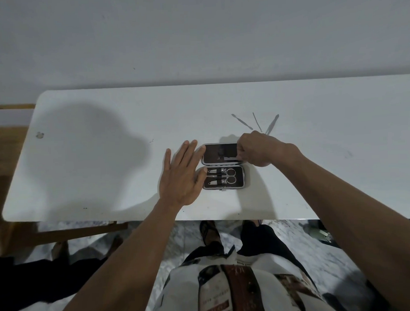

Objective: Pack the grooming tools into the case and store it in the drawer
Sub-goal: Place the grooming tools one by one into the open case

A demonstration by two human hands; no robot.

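A small dark grooming case (240,177) lies open flat on the white table (106,158). Its near half holds two clippers and small scissors (230,175) under a strap. My left hand (182,177) rests flat with fingers spread against the case's left edge. My right hand (257,150) is at the right side of the far half, fingers pinched on a thin metal tool (231,158) lying across that half. Three slim metal tools (256,122) lie loose on the table just behind my right hand.
The table's front edge runs close to my body, and a grey wall stands right behind it. A wooden piece of furniture (12,176) sits at the left end. My legs and a patterned floor (183,239) show below the table edge.
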